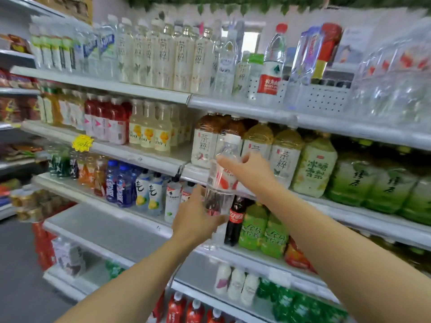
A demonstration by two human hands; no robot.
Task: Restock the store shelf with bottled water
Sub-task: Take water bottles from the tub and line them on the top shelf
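Note:
A clear water bottle [221, 178] with a white cap and a red-and-white label stands upright in mid-air in front of the shelves. My left hand [198, 213] grips its lower part from the left. My right hand [249, 169] touches its upper part from the right, thumb and fingers against the shoulder. More water bottles stand on the top shelf [242, 106]: a red-capped one [272, 64] in a white perforated basket [324, 96], and a shrink-wrapped pack [396, 73] at the far right.
Shelves hold tea bottles [163, 54], large tea jugs [282, 157], green jugs [370, 180], blue sports drinks [119, 183] and a cola bottle [235, 217]. A bare stretch of shelf [112, 227] lies at lower left. The grey aisle floor [18, 276] is at the left.

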